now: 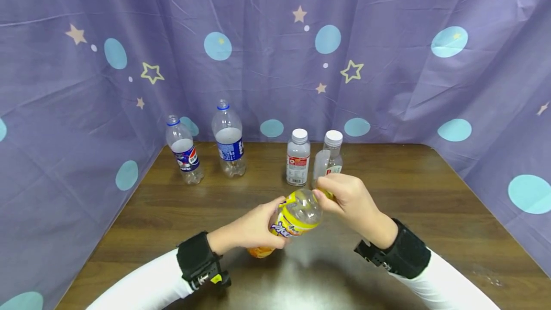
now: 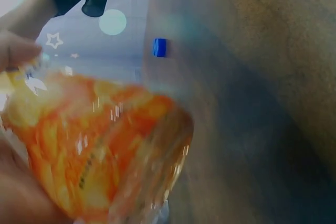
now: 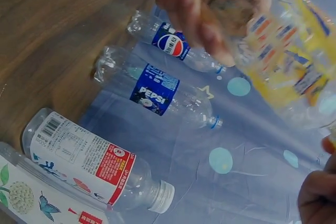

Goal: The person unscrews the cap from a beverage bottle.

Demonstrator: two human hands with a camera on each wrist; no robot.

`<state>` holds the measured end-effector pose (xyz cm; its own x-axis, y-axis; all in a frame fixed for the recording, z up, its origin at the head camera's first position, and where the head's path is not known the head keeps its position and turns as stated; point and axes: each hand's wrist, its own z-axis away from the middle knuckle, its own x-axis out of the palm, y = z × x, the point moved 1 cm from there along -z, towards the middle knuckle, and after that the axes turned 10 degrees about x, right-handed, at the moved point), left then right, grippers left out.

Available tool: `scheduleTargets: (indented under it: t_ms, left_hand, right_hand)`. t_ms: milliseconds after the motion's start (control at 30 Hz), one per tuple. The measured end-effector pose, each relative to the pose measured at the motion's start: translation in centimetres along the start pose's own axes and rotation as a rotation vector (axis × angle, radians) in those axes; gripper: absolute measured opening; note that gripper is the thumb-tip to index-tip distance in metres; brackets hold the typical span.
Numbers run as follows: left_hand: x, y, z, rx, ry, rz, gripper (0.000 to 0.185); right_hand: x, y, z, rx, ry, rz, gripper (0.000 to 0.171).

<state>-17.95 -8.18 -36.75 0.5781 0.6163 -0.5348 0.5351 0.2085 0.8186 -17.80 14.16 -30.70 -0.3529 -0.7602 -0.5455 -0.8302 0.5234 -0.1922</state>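
A clear plastic bottle (image 1: 297, 214) with a yellow and orange label is held tilted above the table, its neck up to the right. My left hand (image 1: 260, 226) grips it round the body; in the left wrist view the orange lower part of the label fills much of the picture. At the neck end, my right hand (image 1: 350, 200) pinches the yellow cap (image 1: 325, 194), mostly hidden by the fingers. In the right wrist view the right hand (image 3: 320, 195) is partly cut off at the edge.
Two uncapped Pepsi bottles (image 1: 185, 149) (image 1: 230, 142) stand at the back left of the wooden table (image 1: 142, 224). Behind the hands stand two white-capped bottles (image 1: 298, 157) (image 1: 333, 149). A blue cap (image 2: 159, 48) lies on the table. A purple curtain (image 1: 267, 90) hangs behind.
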Motion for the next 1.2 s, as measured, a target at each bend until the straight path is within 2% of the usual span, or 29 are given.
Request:
scheduleTargets:
  t_ms: [167,233,300,367,433,533,633,700,767,900,1200]
  left_hand:
    - [-0.1,-0.8,0.1,0.058,-0.146,0.176,0.061]
    - [0.0,-1.0,0.2,0.081,-0.182,0.203,0.058]
    - [0.0,-1.1,0.2,0.095,-0.189,0.209,0.056]
    - [0.1,-1.0,0.2,0.088,-0.161,0.179,0.057]
    - [0.2,-0.8,0.2,0.061,-0.101,0.111,0.058]
    - [0.2,-0.2,0.0,0.004,0.021,-0.043,0.059]
    - [0.3,0.5,-0.3,-0.062,0.129,-0.196,0.056]
    - [0.4,0.7,-0.4,-0.104,0.172,-0.269,0.054]
    - [0.5,0.8,-0.5,-0.139,0.185,-0.292,0.054]
    - [0.6,0.8,-0.4,-0.163,0.179,-0.291,0.054]
    - [0.6,0.9,-0.4,-0.144,0.178,-0.258,0.055]
  right_hand:
    - [0.2,-0.2,0.0,-0.194,0.035,-0.081,0.035]
    - [0.2,-0.4,-0.1,-0.25,0.036,-0.105,0.033]
    - [0.2,-0.5,-0.1,-0.265,0.03,-0.11,0.032]
    - [0.1,-0.6,-0.1,-0.218,0.028,-0.086,0.032]
    - [-0.1,-0.6,0.0,-0.11,0.021,-0.033,0.03]
    - [-0.4,-0.6,-0.1,0.127,-0.01,0.084,0.025]
    - [-0.5,-0.4,-0.4,0.375,-0.083,0.21,0.025]
    - [-0.5,-0.3,-0.5,0.504,-0.144,0.281,0.028]
    - [-0.4,-0.2,-0.6,0.58,-0.192,0.324,0.028]
    - [-0.2,0.0,-0.5,0.599,-0.214,0.338,0.028]
    - [-0.2,0.0,-0.4,0.488,-0.133,0.3,0.029]
